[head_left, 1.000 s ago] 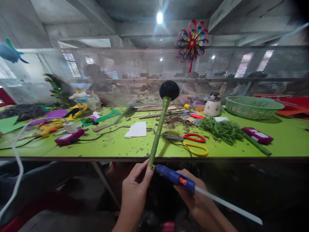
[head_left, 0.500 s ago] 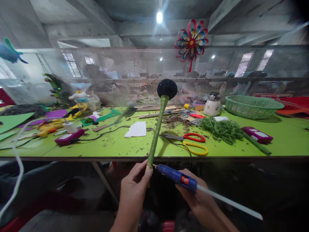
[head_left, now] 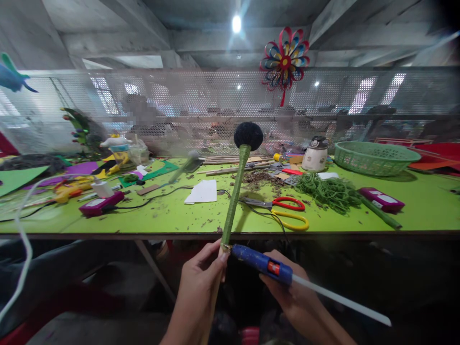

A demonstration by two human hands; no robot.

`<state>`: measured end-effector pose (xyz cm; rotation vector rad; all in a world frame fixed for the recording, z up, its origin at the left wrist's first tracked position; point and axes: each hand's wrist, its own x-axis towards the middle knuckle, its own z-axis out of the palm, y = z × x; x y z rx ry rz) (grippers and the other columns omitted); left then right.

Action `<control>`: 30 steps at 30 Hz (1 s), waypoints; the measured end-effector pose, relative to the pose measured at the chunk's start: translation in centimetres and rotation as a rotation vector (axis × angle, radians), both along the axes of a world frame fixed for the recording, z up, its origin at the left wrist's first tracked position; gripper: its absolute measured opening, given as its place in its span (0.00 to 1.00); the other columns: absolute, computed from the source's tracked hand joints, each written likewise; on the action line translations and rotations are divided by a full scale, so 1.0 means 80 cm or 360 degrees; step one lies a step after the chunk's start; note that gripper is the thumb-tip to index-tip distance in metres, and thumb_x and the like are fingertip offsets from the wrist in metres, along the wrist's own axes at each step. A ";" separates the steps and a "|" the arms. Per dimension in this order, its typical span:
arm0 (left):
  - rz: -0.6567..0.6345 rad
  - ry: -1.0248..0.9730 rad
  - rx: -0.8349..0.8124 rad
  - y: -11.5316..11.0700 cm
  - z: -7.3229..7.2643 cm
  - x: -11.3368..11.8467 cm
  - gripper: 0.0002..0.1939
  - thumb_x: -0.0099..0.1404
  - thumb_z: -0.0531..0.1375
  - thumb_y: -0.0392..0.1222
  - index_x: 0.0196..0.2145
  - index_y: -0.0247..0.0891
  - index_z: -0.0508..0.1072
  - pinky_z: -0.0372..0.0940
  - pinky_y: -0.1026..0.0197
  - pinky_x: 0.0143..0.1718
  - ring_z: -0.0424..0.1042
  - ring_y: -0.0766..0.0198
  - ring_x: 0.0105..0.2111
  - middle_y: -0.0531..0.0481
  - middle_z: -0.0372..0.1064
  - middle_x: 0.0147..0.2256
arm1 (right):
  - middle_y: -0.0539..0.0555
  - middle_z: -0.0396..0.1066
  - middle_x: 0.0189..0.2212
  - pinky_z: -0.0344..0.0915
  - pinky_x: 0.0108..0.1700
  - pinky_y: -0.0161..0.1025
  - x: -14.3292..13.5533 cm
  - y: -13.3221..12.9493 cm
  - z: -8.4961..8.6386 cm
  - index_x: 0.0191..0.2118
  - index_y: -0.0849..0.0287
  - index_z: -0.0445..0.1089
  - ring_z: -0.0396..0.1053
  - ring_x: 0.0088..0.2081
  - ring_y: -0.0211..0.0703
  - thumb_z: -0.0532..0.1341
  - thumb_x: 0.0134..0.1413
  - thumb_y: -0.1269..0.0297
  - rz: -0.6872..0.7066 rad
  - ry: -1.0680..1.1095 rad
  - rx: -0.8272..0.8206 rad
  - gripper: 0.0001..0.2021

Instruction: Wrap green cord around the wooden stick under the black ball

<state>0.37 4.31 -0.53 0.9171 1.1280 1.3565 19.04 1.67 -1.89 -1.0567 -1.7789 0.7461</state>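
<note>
My left hand (head_left: pixel 201 280) pinches the lower end of a stick wrapped in green strip (head_left: pixel 235 196). A round black head (head_left: pixel 248 136) tops the stick, which stands tilted with its top leaning right. My right hand (head_left: pixel 291 285) grips a blue glue gun (head_left: pixel 260 263) from below. Its nozzle meets the stick at the lower edge of the green wrapping, just above my left fingertips. Out of the gun's back runs a long white glue stick (head_left: pixel 345 302). Both hands are in front of the table edge, and the gun's handle is mostly hidden by my fingers.
On the green table (head_left: pixel 151 223) lie scissors with red and yellow handles (head_left: pixel 287 213), white paper (head_left: pixel 201 192), a heap of green strips (head_left: pixel 325 192) and two purple boxes (head_left: pixel 381 199) (head_left: pixel 101 203). Behind stand a green basket (head_left: pixel 375 160) and a white jar (head_left: pixel 315 155). Mesh (head_left: pixel 201 96) rises behind.
The glue gun's nozzle has moved slightly left and now meets the stick. The stick's black head sits slightly lower in view. Both hands keep their holds.
</note>
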 end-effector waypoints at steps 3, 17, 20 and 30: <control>-0.0015 -0.0016 -0.0029 0.000 0.001 0.000 0.20 0.47 0.68 0.42 0.40 0.35 0.78 0.52 0.69 0.19 0.57 0.72 0.19 0.54 0.64 0.23 | 0.49 0.62 0.27 0.57 0.29 0.34 0.003 0.000 -0.004 0.38 0.58 0.65 0.59 0.27 0.38 0.53 0.59 0.64 -0.0011 -0.0022 -0.0017 0.06; 0.0093 0.0262 0.0078 -0.005 0.009 -0.010 0.19 0.49 0.68 0.43 0.39 0.35 0.78 0.55 0.69 0.21 0.58 0.72 0.21 0.55 0.65 0.24 | 0.51 0.66 0.29 0.62 0.32 0.37 0.025 0.020 0.004 0.37 0.58 0.65 0.64 0.30 0.42 0.55 0.58 0.63 -0.0289 -0.0033 0.0151 0.06; 0.0201 0.0254 0.0105 -0.004 0.006 -0.023 0.20 0.47 0.68 0.45 0.40 0.36 0.77 0.58 0.68 0.23 0.61 0.70 0.23 0.54 0.68 0.26 | 0.53 0.68 0.30 0.63 0.34 0.38 0.035 0.056 0.022 0.38 0.58 0.66 0.66 0.30 0.44 0.56 0.56 0.62 -0.0549 -0.0174 0.0417 0.07; 0.0577 0.0362 0.0169 -0.001 -0.002 -0.063 0.23 0.44 0.69 0.48 0.39 0.37 0.78 0.62 0.68 0.25 0.66 0.66 0.25 0.52 0.73 0.28 | 0.60 0.68 0.44 0.56 0.46 0.42 0.014 0.194 0.045 0.48 0.59 0.66 0.65 0.44 0.51 0.53 0.56 0.70 -0.0626 -0.1392 0.0343 0.14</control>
